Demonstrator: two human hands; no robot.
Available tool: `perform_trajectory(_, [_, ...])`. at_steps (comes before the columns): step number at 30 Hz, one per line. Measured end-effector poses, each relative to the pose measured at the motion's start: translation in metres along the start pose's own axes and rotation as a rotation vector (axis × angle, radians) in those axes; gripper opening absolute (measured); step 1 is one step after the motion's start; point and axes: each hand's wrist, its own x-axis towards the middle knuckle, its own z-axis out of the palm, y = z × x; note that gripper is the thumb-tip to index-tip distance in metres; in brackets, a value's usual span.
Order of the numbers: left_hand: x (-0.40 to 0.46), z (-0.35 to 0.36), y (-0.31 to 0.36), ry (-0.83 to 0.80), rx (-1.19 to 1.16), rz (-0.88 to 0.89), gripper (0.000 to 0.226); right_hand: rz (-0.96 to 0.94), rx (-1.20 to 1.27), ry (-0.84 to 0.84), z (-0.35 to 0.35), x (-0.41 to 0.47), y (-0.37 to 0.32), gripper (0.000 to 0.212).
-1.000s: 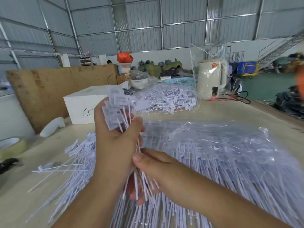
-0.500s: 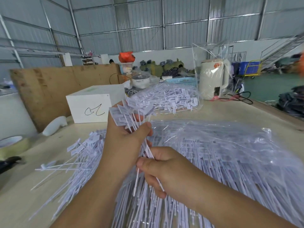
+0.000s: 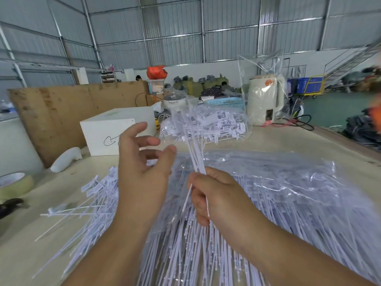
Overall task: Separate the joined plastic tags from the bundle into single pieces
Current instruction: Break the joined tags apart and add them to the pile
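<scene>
- Bundle of tags [image 3: 193, 139]: thin white plastic stems, small flat rectangular flags at the far ends; flag ends motion-blurred.
- Right hand [image 3: 214, 195] grip closed on the stems low down, fingers curled round them; two stem tips stick out below the fist.
- Left hand [image 3: 142, 162] grip open, fingers spread and relaxed, holding nothing, just left of the bundle.
- Change vs 0.5 s ago: left hand was clamped round the flag end; now it has let go, and the right hand alone carries the bundle.
- Long axis near upright, leaning slightly left and away; flags up, tips down.
- Bundle is held above the clear crinkly bag [image 3: 288, 182] of tags on the desk [image 3: 288, 141].
- Loose tags [image 3: 99, 193] lie left of the bag; white box [image 3: 107, 131] behind them.
</scene>
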Motion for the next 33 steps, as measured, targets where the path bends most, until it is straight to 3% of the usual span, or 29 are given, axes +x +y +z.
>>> perform_trajectory(2, [0.002,-0.002,0.002,-0.013,0.01,-0.041,0.032,-0.006,-0.026,0.011,-0.002,0.002,0.0,0.018])
perform_trajectory(6, [-0.008,0.004,0.005,-0.505,0.088,-0.418,0.044,-0.064,-0.358,-0.097,0.0,-0.001,0.007,0.024])
perform_trajectory(8, [-0.013,0.008,0.007,-0.572,0.033,-0.485,0.029,-0.078,-0.452,-0.131,0.003,-0.003,0.008,0.023])
perform_trajectory(10, [-0.01,0.008,0.009,-0.454,-0.047,-0.494,0.015,-0.125,-0.52,-0.144,0.002,-0.005,0.005,0.022])
perform_trajectory(12, [0.001,0.002,0.009,-0.298,-0.04,-0.445,0.014,-0.192,-0.619,-0.144,0.0,-0.007,0.003,0.025])
perform_trajectory(16, [0.031,-0.031,-0.01,-0.065,0.334,-0.324,0.016,-0.27,-0.707,-0.084,-0.006,-0.009,-0.002,0.008])
perform_trajectory(19, [0.047,-0.056,-0.032,-0.098,0.696,-0.366,0.006,-0.363,-0.808,0.018,-0.013,-0.007,-0.01,0.014])
perform_trajectory(24, [0.045,-0.067,-0.055,-0.24,1.117,-0.436,0.017,-0.424,-1.196,0.138,-0.02,-0.007,-0.021,0.022])
perform_trajectory(28, [0.039,-0.061,-0.052,-0.244,1.233,-0.421,0.03,-0.387,-1.41,0.216,-0.029,-0.004,-0.026,0.039])
perform_trajectory(33, [0.036,-0.056,-0.049,-0.165,1.23,-0.422,0.05,-0.277,-1.473,0.207,-0.042,0.009,-0.015,0.034])
